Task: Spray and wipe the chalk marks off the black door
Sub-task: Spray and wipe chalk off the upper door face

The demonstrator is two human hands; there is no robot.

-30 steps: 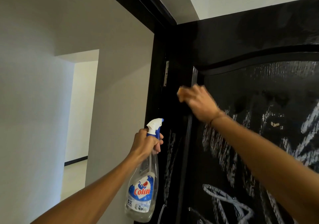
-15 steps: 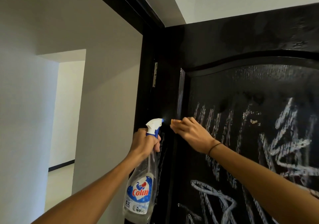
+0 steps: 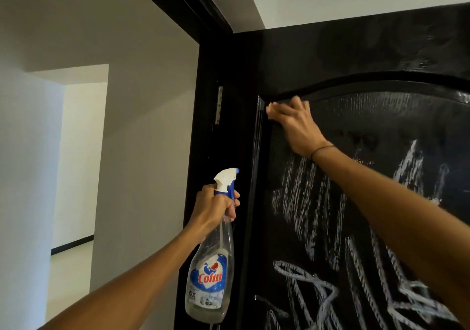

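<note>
While gripping the neck of the clear plastic spray bottle [image 3: 211, 273] with its white-and-blue trigger head, left hand [image 3: 216, 209] curled tight beside the black wooden door [image 3: 356, 57]. Right hand [image 3: 296, 123] pressed high on the panel's upper left corner, fingers bunched over a small pale cloth [image 3: 271, 107]. White chalk marks [image 3: 305, 202] below the wrist.

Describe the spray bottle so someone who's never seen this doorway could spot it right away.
Start at the black door with chalk scribbles, then look just left of its hinge edge. There the left hand grips a clear spray bottle by the neck. It alone has a white-and-blue trigger and a blue label reading Colin.
</note>
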